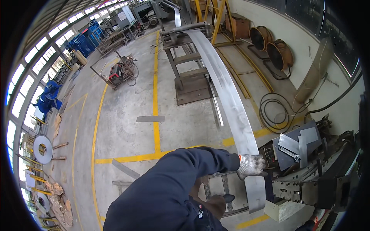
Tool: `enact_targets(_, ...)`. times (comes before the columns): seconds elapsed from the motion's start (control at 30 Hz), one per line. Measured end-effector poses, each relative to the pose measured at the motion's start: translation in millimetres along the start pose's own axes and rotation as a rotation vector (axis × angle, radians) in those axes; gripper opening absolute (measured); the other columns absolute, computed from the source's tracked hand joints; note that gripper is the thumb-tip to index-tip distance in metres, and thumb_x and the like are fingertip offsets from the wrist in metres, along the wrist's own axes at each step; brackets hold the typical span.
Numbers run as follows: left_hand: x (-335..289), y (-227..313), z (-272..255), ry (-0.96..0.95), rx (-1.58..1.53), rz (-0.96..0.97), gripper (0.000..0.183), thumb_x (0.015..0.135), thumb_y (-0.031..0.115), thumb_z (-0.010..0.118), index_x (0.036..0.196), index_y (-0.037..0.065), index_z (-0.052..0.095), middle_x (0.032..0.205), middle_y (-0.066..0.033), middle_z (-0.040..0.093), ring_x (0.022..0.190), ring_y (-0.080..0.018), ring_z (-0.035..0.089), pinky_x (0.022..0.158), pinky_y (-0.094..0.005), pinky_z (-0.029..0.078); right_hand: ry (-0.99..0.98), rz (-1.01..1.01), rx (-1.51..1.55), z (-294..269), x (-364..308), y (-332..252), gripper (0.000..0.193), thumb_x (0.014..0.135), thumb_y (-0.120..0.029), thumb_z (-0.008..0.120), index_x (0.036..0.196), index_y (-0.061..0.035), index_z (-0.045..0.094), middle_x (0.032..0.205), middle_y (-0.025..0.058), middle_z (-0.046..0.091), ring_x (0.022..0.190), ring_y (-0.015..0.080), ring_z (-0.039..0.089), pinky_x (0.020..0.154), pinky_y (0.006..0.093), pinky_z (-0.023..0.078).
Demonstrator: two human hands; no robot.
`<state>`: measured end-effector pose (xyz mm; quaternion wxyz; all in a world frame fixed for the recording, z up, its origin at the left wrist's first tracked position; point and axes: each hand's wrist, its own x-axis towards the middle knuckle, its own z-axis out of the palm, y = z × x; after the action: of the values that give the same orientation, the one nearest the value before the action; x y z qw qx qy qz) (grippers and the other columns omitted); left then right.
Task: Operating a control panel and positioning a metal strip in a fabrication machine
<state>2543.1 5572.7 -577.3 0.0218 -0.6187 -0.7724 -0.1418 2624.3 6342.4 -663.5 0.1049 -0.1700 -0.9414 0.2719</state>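
Observation:
My left hand [251,166], in a pale knitted glove with a dark palm, reaches across a long, flat sheet-metal strip [225,84] and grips it near its close end. Beyond the glove, a short length of strip hangs toward me. The far part of the strip rests on a roller stand [185,32]. At the lower right, a small part of my right hand [319,214] shows by an orange cuff, beside a dark metal machine [300,188]. Its fingers are hidden.
A wrench [289,153] and loose metal plates lie on the machine's slanted top, beside a control panel [267,156]. Coiled hose [274,111] and two round fans [280,54] stand along the right wall. A flat metal piece [150,119] lies on the floor, left of the strip.

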Motion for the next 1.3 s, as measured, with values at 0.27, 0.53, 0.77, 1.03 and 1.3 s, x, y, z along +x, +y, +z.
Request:
enact_targets(0.27, 42.4, -43.1, 3.7, 0.026, -0.101, -0.022, 0.098, 0.055, 0.033, 0.082, 0.140, 0.001, 0.045, 0.111, -0.0206, 0.061, 0.106, -0.0378, 0.059, 0.092, -0.0510, 0.048, 0.114, -0.040, -0.269, -31.3, -47.4, -44.5, 0.052, 0.091, -0.030, 0.062, 0.136, -0.0047, 0.057, 0.125, 0.0152, 0.068, 0.114, 0.0300, 0.064, 0.098, 0.0370, 0.050)
enact_targets(0.53, 109.7, -29.3, -41.0, -0.067, -0.050, -0.120, 0.102, 0.057, 0.027, 0.085, 0.148, 0.010, 0.042, 0.124, -0.0180, 0.055, 0.119, -0.0365, 0.052, 0.105, -0.0490, 0.037, 0.183, 0.341, -0.531, -28.0, -57.8, -172.2, 0.060, 0.084, -0.055, 0.065, 0.128, -0.0143, 0.066, 0.116, 0.0217, 0.070, 0.109, 0.0404, 0.067, 0.089, 0.0485, 0.055)
enact_targets(0.77, 115.4, -10.7, -21.0, -0.036, -0.011, -0.084, 0.099, 0.056, 0.027, 0.083, 0.145, 0.009, 0.045, 0.117, -0.0168, 0.055, 0.110, -0.0365, 0.053, 0.099, -0.0487, 0.040, 0.158, 0.434, -0.567, -28.8, -98.3, -212.7, 0.048, 0.087, -0.054, 0.062, 0.105, -0.0122, 0.077, 0.107, 0.0176, 0.074, 0.101, 0.0371, 0.071, 0.085, 0.0489, 0.057)
enact_targets(1.03, 135.4, 24.7, 6.9, -0.027, -0.083, -0.050, 0.101, 0.054, 0.025, 0.084, 0.146, 0.009, 0.044, 0.122, -0.0188, 0.053, 0.113, -0.0389, 0.051, 0.101, -0.0499, 0.040, 0.081, 0.477, -0.562, -22.9, -133.6, -234.4, 0.040, 0.090, -0.045, 0.059, 0.105, -0.0127, 0.077, 0.109, 0.0171, 0.074, 0.102, 0.0377, 0.070, 0.086, 0.0488, 0.057)
enact_targets(1.3, 145.9, 33.6, 38.4, -0.067, -0.101, -0.085, 0.105, 0.053, 0.024, 0.084, 0.148, 0.012, 0.041, 0.117, -0.0167, 0.056, 0.113, -0.0369, 0.052, 0.101, -0.0496, 0.040, 0.101, 0.440, -0.564, -19.5, -172.4, -256.8, 0.036, 0.089, -0.038, 0.059, 0.100, -0.0087, 0.077, 0.105, 0.0167, 0.074, 0.098, 0.0367, 0.071, 0.084, 0.0480, 0.057)
